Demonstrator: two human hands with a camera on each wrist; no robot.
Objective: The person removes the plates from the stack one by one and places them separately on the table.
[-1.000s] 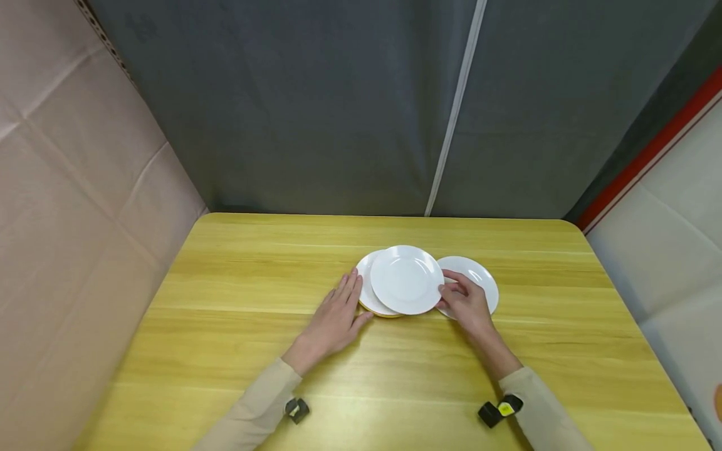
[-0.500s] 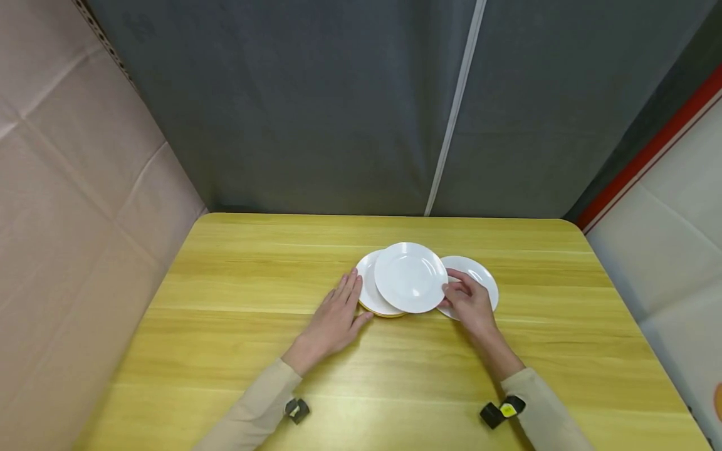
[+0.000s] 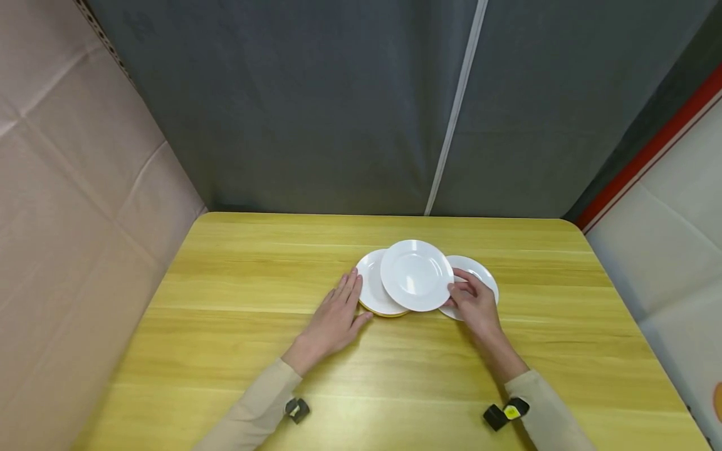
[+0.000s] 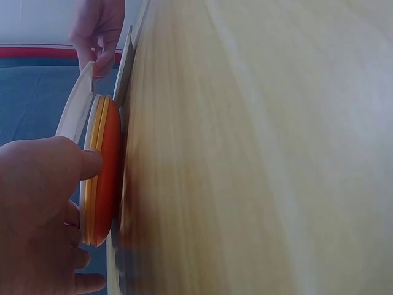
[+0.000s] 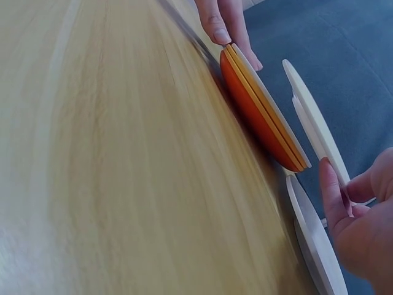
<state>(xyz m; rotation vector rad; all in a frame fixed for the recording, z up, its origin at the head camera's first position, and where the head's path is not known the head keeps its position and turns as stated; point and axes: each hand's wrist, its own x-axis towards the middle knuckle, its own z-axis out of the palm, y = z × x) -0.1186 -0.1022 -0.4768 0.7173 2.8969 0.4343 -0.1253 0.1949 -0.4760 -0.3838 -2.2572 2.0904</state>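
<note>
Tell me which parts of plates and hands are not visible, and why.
- Head view: part of the rightmost plate, behind the held plate and right hand.
- Left wrist view: part of the stack, behind the left hand.
- Right wrist view: part of the right hand, cut off by the right edge.

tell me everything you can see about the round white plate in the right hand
The round, glossy white plate, ceramic or plastic by its look, has a broad rim, shallow centre and raised foot underneath. Face up, it hangs above the stack of orange and white dishes, apart from it. Only the right hand touches it, pinching its right edge.
</note>
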